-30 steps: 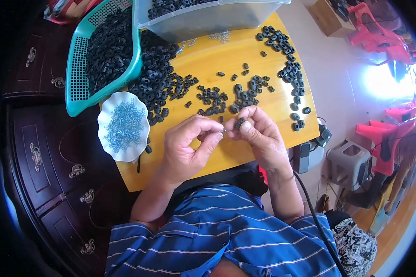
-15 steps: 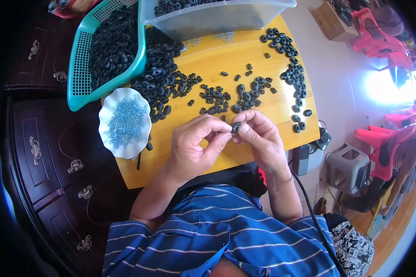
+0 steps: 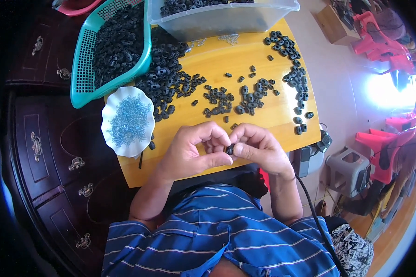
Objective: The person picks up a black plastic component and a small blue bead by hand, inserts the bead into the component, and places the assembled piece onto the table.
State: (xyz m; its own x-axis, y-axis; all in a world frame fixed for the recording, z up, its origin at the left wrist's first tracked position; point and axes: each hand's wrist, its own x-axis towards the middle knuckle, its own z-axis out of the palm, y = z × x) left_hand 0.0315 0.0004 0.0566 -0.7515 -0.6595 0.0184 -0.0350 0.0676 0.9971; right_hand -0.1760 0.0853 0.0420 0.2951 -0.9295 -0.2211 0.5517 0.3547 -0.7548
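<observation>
Over the near part of the yellow table, my two hands meet at a small black cord lock (image 3: 229,149). My right hand (image 3: 262,150) pinches it between thumb and fingers. The fingertips and thumb of my left hand (image 3: 189,150) close around its left side; whether they also hold a smaller part is hidden. Just beyond the hands lie loose small black pieces (image 3: 218,98) and a cluster of rounded black cord lock bodies (image 3: 253,97). To the left, a white scalloped dish (image 3: 107,111) holds many small metal springs (image 3: 130,122).
A green mesh basket (image 3: 84,74) full of black parts stands at the far left, with a loose heap (image 3: 159,76) beside it. Behind is a clear plastic bin (image 3: 226,25). Cord locks (image 3: 298,83) line the table's right edge. A grey stool (image 3: 348,171) stands right.
Both hands have drawn the cord lock nearer to me and slightly left. My left thumb has straightened out below it. The view has shifted slightly.
</observation>
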